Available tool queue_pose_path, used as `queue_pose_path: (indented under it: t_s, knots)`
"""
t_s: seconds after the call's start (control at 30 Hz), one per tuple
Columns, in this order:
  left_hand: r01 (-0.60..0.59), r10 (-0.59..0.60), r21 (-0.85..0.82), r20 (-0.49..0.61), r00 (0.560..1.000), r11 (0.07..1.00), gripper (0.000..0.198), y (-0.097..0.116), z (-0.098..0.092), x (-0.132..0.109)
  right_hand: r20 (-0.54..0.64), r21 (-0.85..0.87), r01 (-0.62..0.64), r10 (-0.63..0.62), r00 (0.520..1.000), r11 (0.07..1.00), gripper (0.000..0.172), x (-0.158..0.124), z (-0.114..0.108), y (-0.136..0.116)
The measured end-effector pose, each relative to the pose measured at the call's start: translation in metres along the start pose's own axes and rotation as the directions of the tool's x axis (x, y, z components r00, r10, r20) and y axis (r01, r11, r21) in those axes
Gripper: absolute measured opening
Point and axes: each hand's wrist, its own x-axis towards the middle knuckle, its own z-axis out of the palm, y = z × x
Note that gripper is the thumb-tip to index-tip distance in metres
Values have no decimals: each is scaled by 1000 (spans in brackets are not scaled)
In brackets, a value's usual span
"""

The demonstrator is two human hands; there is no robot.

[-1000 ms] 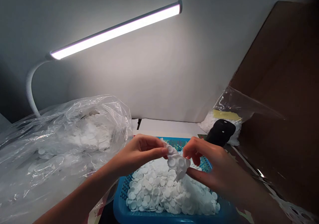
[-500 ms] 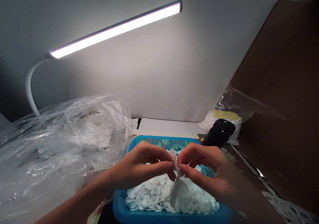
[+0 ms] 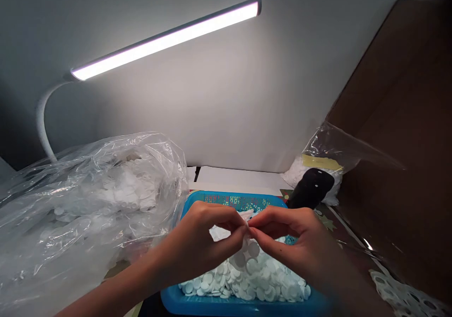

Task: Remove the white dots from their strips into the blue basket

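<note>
My left hand (image 3: 203, 244) and my right hand (image 3: 287, 241) meet above a blue plastic basket (image 3: 197, 303), their fingertips touching. Between them both pinch the top of a white piece of sheet with round white discs (image 3: 247, 253) on it, which hangs down and is partly hidden behind my fingers. Directly below lies a heap of loose white discs (image 3: 254, 279) filling the basket. Neither hand touches the heap.
To the left, a large clear plastic bag of white discs (image 3: 92, 199) presses against the basket. Behind stand a black oblong object (image 3: 310, 188) and a small bag with yellow tape (image 3: 319, 166). A cardboard panel (image 3: 391, 119) rises at right, below a white desk lamp (image 3: 165, 37).
My hands have drawn closer together, from apart around the cluster of discs to fingertips touching at its top. The held piece now hangs lower, and less of it shows.
</note>
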Motion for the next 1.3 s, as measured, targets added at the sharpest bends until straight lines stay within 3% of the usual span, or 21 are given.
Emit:
queue_pose_path:
  t_s: [0.17,0.33,0.5,0.57,0.67,0.73,0.83,0.97,1.07,1.17,1.3]
  knots:
    - [6,-6,47,4,1000,999,16,-2,2,0,10,52,-25,24,1000,998,15,1,3,5]
    - [50,-49,-39,17,999,998,16,-3,0,3,66,102,-37,31,997,994,14,1,0,4]
    - [125,-111,-298,64,992,946,14,-10,-5,7,74,151,-47,37,997,987,15,4,-7,-3]
    - [150,-113,-447,108,988,882,12,-14,-8,9,38,131,-36,31,999,991,15,6,-9,-4]
    - [208,-124,-629,176,977,749,10,-19,-10,12,-34,127,24,-20,999,992,30,9,-8,0]
    - [283,-163,-705,235,958,650,9,-19,-12,14,24,214,52,-58,998,976,38,10,-7,5]
    - [374,-220,-742,303,927,557,10,-16,-14,15,215,410,-16,-80,973,912,34,14,-3,11]
    - [408,-296,-678,283,912,611,14,-12,-16,16,294,546,-161,-9,956,822,25,18,-1,13]
    - [416,-318,-625,270,909,661,15,-11,-17,17,335,560,-234,42,941,794,21,20,-3,12]
    - [415,-313,-639,274,909,647,14,-12,-17,17,390,529,-262,43,920,807,23,19,-6,12]
    - [367,-307,-744,225,925,559,14,-15,-15,17,421,421,-138,-58,905,897,23,19,-9,14]
